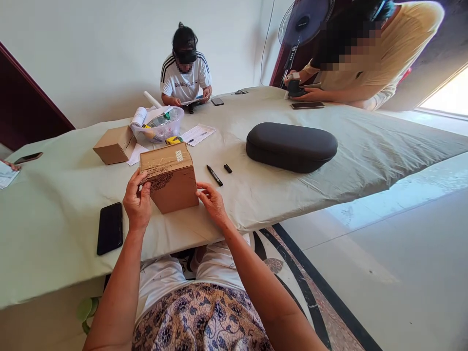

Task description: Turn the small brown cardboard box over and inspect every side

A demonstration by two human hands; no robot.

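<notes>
While both hands (137, 201) (213, 202) hold a carton (170, 178), a marker (214, 175) lies near.

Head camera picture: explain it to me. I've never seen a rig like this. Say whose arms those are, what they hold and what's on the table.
No machine here: these are a person's bare arms. The single picture comes from a camera worn on that person's head, looking forward and down, so the arms rise from the bottom edge.

The left hand and right hand hold a taped cardboard box between them, one on each side.

It sits on a table covered in pale green cloth. Nearby lie a black phone, a black marker and a dark oval case. Further off are a second cardboard box and a clear plastic tub.

Two other people are at the far side: one seated, one leaning in.
</notes>
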